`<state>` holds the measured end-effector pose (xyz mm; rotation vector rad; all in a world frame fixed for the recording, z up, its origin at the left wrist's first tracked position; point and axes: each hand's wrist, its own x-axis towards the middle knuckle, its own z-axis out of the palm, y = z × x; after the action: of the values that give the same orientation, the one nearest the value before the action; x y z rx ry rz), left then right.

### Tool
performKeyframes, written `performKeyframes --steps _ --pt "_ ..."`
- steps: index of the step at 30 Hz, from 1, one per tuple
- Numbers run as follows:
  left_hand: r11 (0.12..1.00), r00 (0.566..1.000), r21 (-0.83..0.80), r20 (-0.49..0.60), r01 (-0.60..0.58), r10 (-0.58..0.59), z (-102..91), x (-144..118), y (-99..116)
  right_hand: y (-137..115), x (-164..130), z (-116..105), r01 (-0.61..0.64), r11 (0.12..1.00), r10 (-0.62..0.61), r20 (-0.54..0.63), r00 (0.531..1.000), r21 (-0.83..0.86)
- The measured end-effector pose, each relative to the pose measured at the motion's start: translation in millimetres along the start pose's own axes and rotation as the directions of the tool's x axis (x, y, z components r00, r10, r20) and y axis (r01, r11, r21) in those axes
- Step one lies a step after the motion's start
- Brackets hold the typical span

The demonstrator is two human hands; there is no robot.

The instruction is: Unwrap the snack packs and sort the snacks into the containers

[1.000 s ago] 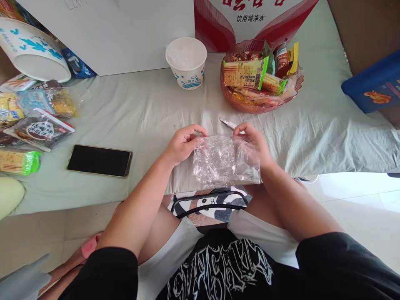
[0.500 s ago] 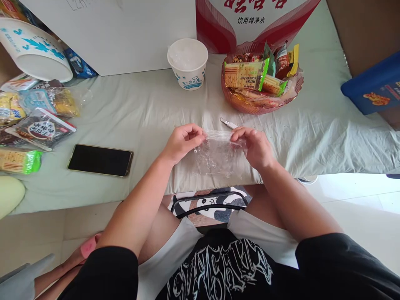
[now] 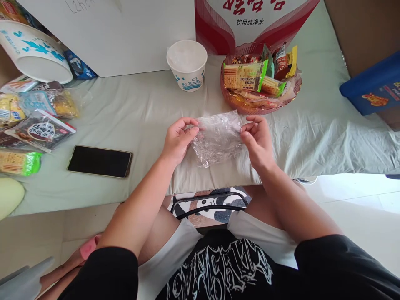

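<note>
A crumpled clear plastic bag hangs between both hands above the front edge of a pale green cloth-covered surface. My left hand pinches its left edge with the fingertips. My right hand pinches its right edge. Behind the bag stands a reddish bowl heaped with wrapped biscuits and snacks, and a white paper cup sits to the bowl's left. The bag hides the small white-handled tool that lay just in front of the bowl.
A black phone lies face up at left. Several snack packets crowd the far left below a large tipped paper cup. A white box, a red-and-white carton and a blue box line the back and right.
Both hands gathered the bag from a flat spread sheet into a smaller bunch and lifted it forward toward the bowl, covering the small tool.
</note>
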<state>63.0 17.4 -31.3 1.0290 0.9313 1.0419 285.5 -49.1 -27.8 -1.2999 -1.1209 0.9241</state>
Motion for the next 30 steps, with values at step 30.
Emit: performKeyframes --steps 30 --pt "0.918 0.872 0.042 0.299 0.395 -0.388 -8.4 -6 17 -3 -11 9 -0.197 0.977 0.178 0.187 0.966 0.086"
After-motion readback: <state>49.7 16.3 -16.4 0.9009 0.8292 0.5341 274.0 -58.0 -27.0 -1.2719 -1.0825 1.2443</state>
